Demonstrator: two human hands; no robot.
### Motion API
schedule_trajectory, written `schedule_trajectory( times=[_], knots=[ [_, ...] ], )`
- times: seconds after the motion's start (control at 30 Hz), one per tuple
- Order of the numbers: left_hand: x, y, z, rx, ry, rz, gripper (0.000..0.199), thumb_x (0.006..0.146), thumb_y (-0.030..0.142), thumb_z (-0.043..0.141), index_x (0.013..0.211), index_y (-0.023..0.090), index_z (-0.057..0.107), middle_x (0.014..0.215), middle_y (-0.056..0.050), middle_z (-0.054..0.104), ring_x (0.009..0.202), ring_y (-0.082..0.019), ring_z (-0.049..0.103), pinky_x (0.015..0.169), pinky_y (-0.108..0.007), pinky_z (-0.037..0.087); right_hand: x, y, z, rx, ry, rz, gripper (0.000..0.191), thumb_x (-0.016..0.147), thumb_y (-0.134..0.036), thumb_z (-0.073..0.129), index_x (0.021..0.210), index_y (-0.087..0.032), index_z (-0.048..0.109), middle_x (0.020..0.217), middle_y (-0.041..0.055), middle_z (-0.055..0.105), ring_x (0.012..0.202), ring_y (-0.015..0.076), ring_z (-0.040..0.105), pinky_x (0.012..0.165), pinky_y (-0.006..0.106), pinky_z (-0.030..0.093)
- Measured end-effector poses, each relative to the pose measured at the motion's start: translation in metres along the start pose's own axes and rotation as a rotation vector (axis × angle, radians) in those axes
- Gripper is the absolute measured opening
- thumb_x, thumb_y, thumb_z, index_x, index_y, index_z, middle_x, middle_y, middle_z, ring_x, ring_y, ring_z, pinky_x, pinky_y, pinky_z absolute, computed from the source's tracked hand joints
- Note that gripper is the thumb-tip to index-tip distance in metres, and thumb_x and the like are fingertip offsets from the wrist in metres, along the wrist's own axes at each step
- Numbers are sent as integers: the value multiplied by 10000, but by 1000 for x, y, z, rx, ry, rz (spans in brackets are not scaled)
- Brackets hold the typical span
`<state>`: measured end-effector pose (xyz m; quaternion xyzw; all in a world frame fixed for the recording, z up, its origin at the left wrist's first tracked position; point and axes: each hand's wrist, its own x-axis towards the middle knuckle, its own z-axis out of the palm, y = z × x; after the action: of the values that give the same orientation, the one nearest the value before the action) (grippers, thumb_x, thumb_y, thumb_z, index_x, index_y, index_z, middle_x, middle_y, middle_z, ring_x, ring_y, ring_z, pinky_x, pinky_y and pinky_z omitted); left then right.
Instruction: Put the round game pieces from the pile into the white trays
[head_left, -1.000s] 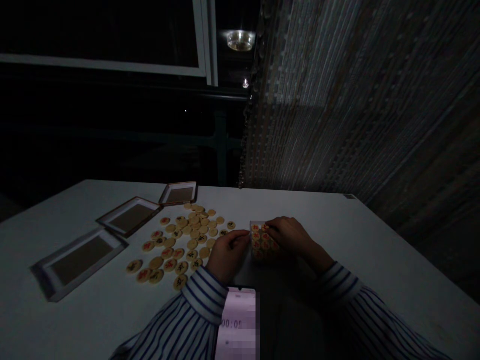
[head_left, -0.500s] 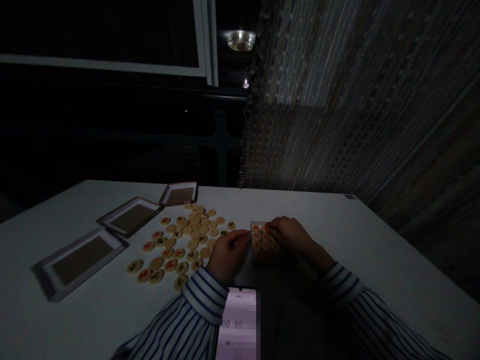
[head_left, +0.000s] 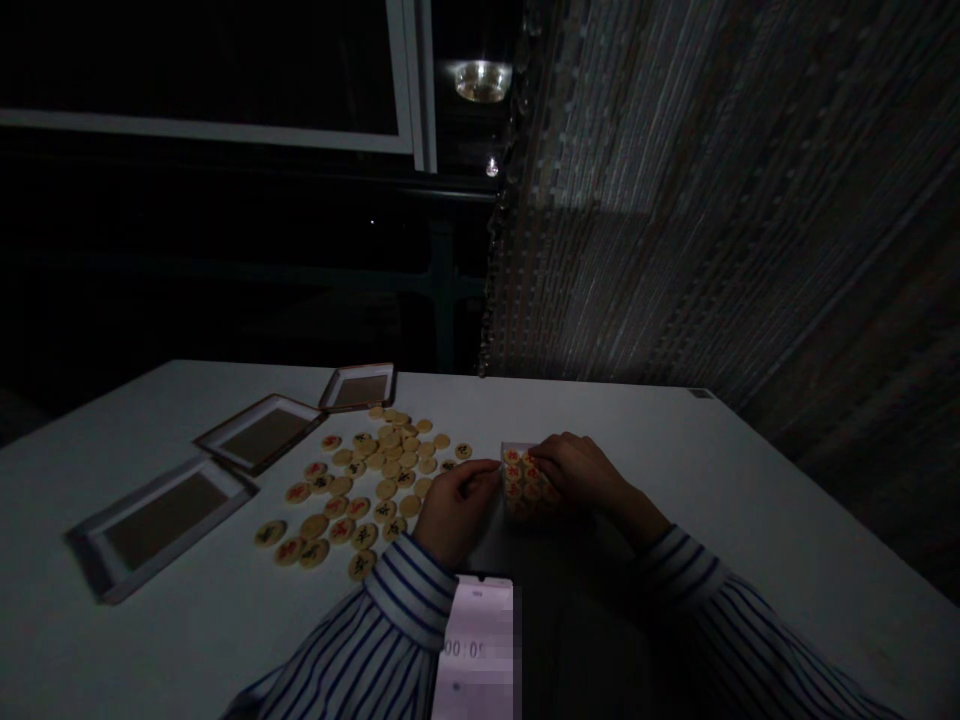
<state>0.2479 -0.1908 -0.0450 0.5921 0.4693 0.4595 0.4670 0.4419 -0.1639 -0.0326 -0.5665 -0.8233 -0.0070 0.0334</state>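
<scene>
A small box (head_left: pixel 516 446) on the white table holds rows of round xiangqi pieces (head_left: pixel 514 474) with red characters, lying face up. Curled at the box's left wall is my left hand (head_left: pixel 454 508), thumb and index fingertip closed on its edge. My right hand (head_left: pixel 583 472) reaches over the box from the right, its fingers bent together with the tips on a piece in the back row. That hand covers the right part of the box. Left of my left hand lie many loose xiangqi pieces (head_left: pixel 391 466), some with red or black characters, others blank side up.
Three shallow open trays or lids (head_left: pixel 161 515) lie in a slanting row at the table's left. A lit phone (head_left: pixel 476 625) with a timer lies at the near edge, between my forearms. A bead-string curtain (head_left: pixel 600 250) hangs behind the table (head_left: pixel 742 480). The room is dark.
My right fingertips have shifted very slightly over the back row of the box. My left hand and the loose pieces stay in place.
</scene>
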Motion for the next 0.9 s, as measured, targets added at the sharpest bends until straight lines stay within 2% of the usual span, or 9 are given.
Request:
schedule_trajectory(
  times=[0.17,0.43,0.8,0.9],
  knots=[
    [1,-2,1,-1,4,-3,228,702,285,552,854,146,650,808,-51,685,761,-159,620,674,-262,492,1,0,1,8,-4,8,306,853,-308,359,1009,-238,613,993,66,619,911,200,521,750,295,343],
    [-1,0,1,-22,10,-8,212,687,274,566,832,145,651,755,-40,686,708,-151,619,643,-258,491,0,0,1,5,1,12,312,854,-312,353,1024,-242,606,985,63,623,901,200,523,736,294,344],
    [-1,4,1,-42,14,-53,236,684,274,573,856,128,642,771,-52,683,708,-147,612,655,-255,483,-3,-1,-19,38,171,75,330,870,-288,324,1019,-186,600,969,63,637,907,174,540,793,265,350],
    [-1,2,1,-26,16,-28,245,683,287,575,856,131,647,768,-51,682,712,-154,612,658,-264,483,-4,-5,-22,50,195,92,334,871,-277,319,1033,-176,592,981,63,636,908,169,544,797,266,351]
  ],
)
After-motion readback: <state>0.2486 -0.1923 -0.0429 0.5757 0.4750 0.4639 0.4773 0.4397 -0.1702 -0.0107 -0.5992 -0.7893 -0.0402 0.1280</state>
